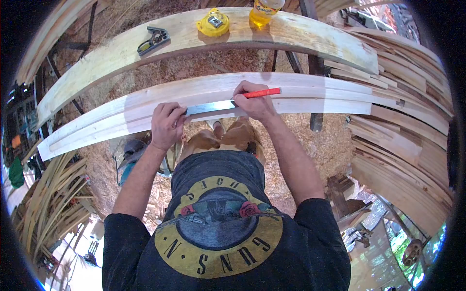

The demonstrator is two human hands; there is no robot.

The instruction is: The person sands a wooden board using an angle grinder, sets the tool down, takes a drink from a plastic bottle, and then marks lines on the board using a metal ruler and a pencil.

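Observation:
Pale planed boards [310,92] lie side by side across a support in front of me. On them rests a shiny flat steel rule [211,107], with something dark at its left end. My left hand [168,125] is closed around that left end; the thumb and fingers hide part of it. A flat red carpenter's pencil [263,92] is pinched in my right hand [256,103]. The pencil's tip, hidden by the fingers, is close to the rule's right end.
Beyond, a thick plank [310,36] bears a combination square head [153,40], a yellow tape measure [212,23] and a glass of yellow liquid [263,13]. Stacked boards [398,145] stand at right, thin strips [51,199] at left. Shavings [310,160] cover the floor.

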